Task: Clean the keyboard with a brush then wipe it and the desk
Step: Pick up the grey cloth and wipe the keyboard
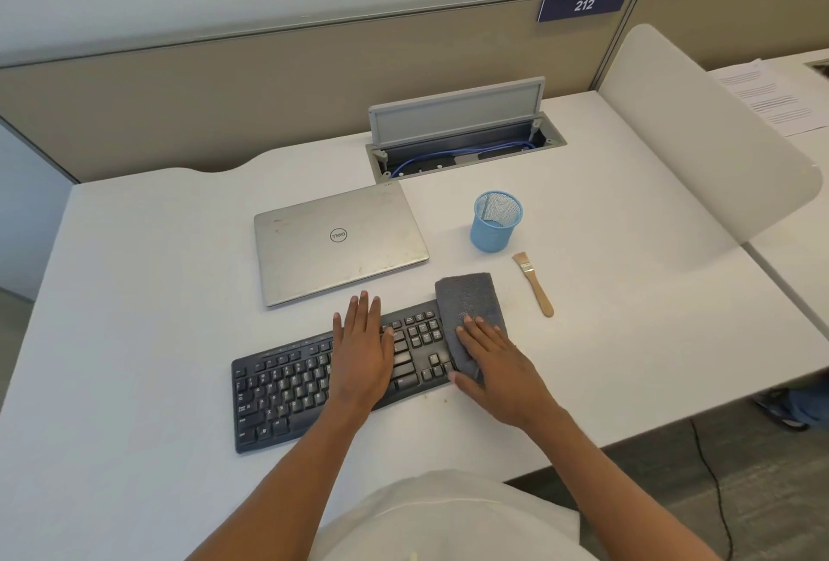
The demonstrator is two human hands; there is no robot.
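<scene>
We are pressing the grey cloth [469,295] onto the right end of the keyboard [287,394] with our flat right grip [493,358]. Our left grip [363,354], fingers straight, is steadying the keys. The brush [534,284] is lying beyond the right grip, so brushing seems done. Wiping the table [134,291] is still waiting.

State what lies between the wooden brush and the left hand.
In the head view, the grey cloth lies there, draped over the right end of the keyboard under the right hand, then a strip of uncovered keys.

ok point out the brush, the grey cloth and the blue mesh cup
brush [534,284]: head view, wooden handle
grey cloth [466,295]: head view, its far end
blue mesh cup [493,235]: head view, outer wall
</scene>
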